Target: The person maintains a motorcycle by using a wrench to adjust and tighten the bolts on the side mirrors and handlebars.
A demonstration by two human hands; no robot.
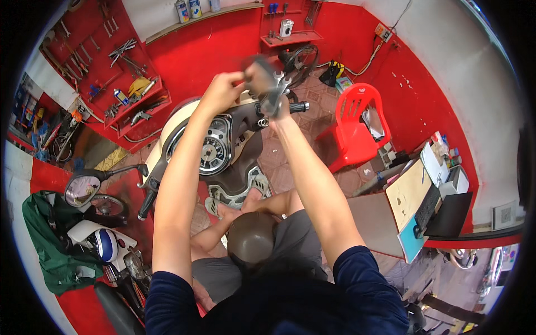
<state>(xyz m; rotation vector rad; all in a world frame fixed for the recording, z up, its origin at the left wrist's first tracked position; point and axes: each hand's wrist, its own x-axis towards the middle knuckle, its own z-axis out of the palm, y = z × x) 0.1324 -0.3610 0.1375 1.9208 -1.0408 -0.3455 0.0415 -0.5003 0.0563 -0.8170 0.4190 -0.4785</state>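
Note:
A cream-and-brown scooter [245, 165] stands before me, with its round speedometer [209, 153] between my forearms. Over its right handlebar my right hand [279, 109] holds open-end wrenches [283, 81], their jaws pointing up. A dark mirror [258, 75], blurred, is above the wrenches. My left hand [224, 93] has its fingers bent at the left side of the mirror; whether they grip it cannot be told. The scooter's left mirror [82, 189] sticks out on its stalk at the left.
A red plastic chair [356, 130] stands at the right, behind a desk [374, 222] with a keyboard [428, 206]. Red tool boards [98, 54] hang on the wall at the upper left. Another scooter [102, 245] with a green cover [54, 247] is at the lower left.

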